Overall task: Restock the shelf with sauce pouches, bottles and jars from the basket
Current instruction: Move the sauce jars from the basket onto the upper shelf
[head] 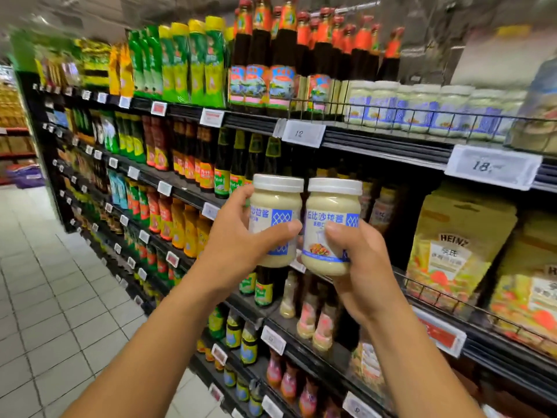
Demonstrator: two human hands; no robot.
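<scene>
A supermarket aisle, white tile floor (pixel 54 297) on the left, stocked shelf (pixel 376 143) running off to the far left. In front of it two jars are held up side by side — the left hand (pixel 238 245) wraps the left jar (pixel 275 218), the right hand (pixel 361 267) grips the right jar (pixel 331 224). Matching jars (pixel 422 107) line the upper right tier.

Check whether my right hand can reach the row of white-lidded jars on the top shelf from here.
Probably yes. The right hand, gripping a salad dressing jar, sits below that row of jars with open air between; only the low wire rail in front of them needs clearing.
</scene>
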